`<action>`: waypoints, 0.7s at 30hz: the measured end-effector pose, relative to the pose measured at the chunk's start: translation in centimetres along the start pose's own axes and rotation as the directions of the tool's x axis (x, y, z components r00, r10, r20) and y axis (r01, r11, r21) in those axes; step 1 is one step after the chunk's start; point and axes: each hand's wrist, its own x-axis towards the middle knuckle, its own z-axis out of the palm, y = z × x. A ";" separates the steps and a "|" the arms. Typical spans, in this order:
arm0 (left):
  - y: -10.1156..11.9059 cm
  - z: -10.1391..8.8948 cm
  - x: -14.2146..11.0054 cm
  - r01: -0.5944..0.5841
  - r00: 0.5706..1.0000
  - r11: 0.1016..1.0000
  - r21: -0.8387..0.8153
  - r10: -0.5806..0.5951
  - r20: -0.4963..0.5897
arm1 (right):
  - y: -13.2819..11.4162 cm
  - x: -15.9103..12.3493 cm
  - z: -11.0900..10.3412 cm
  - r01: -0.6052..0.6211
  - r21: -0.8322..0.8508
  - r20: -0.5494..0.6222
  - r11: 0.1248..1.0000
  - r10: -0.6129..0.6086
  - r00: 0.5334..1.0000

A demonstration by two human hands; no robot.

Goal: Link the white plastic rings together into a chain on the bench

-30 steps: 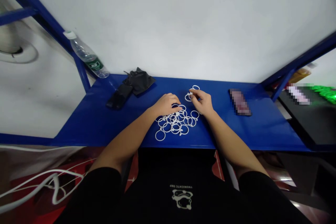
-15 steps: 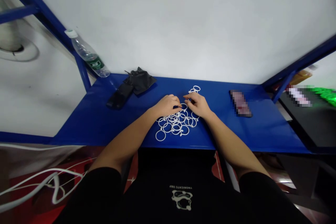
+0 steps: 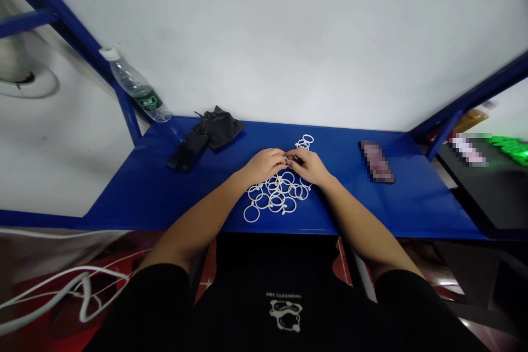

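Several thin white rings (image 3: pixel 287 177), each with a small knob, lie in an overlapping heap on the blue tabletop. Above the heap's far edge, my left hand (image 3: pixel 265 165) is closed in a pinch, and my right hand (image 3: pixel 310 167) closes in on it from the other side. Their fingertips meet around a white ring, mostly hidden by the fingers. Past my right hand sits a small group of white rings (image 3: pixel 307 138). One ring (image 3: pixel 251 213) lies at the heap's near left edge.
The blue table (image 3: pixel 136 187) stands against a pale wall. At the left are a plastic bottle (image 3: pixel 136 85), a crumpled black pouch (image 3: pixel 223 127) and a dark flat case (image 3: pixel 187 151). To the right lies a blurred-out phone-shaped object (image 3: pixel 377 162). White cables (image 3: pixel 84 286) hang lower left.
My hands have come together: the right fingers, spread before, now meet the left fingertips. A ring that lay showing beneath them is now largely covered by the fingers.
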 end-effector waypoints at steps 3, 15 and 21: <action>0.3 -0.2 0.1 -0.036 0.995 0.999 -0.018 0.035 -0.091 | -0.3 -0.1 -0.1 -0.055 0.026 -0.052 0.998 0.057 0.997; 1.2 -0.3 0.2 -0.073 0.959 0.997 0.036 0.080 -0.271 | -0.3 -0.1 0.9 -0.122 0.393 -0.075 0.911 0.164 0.984; 0.7 -0.1 0.1 -0.020 0.959 0.998 0.064 0.037 -0.280 | -0.8 -0.2 1.1 -0.097 0.441 -0.069 0.892 0.142 0.987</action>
